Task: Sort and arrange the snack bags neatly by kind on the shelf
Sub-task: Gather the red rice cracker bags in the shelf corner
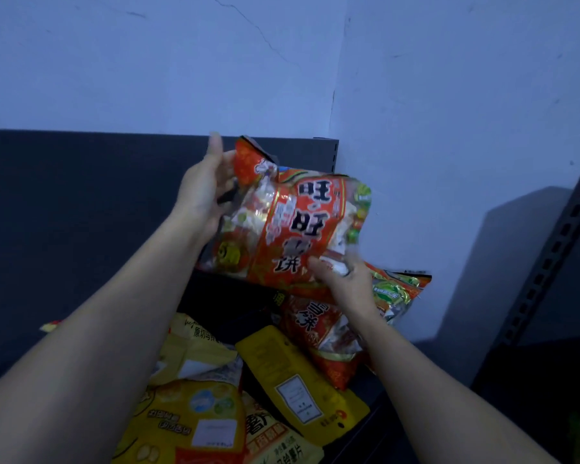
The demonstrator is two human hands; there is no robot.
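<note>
Red snack bag (292,226), glossy, crinkled, bold black characters, upside down

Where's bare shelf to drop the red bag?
The widest bare shelf is left of the left hand and its arm, back to the wall. A smaller dark gap sits between the held red bag, the lying red bags and the yellow bags. The front right is crowded with overlapping bags.

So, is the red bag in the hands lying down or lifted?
Lifted: the left hand and right hand hold the red bag tilted above the other bags.
</note>
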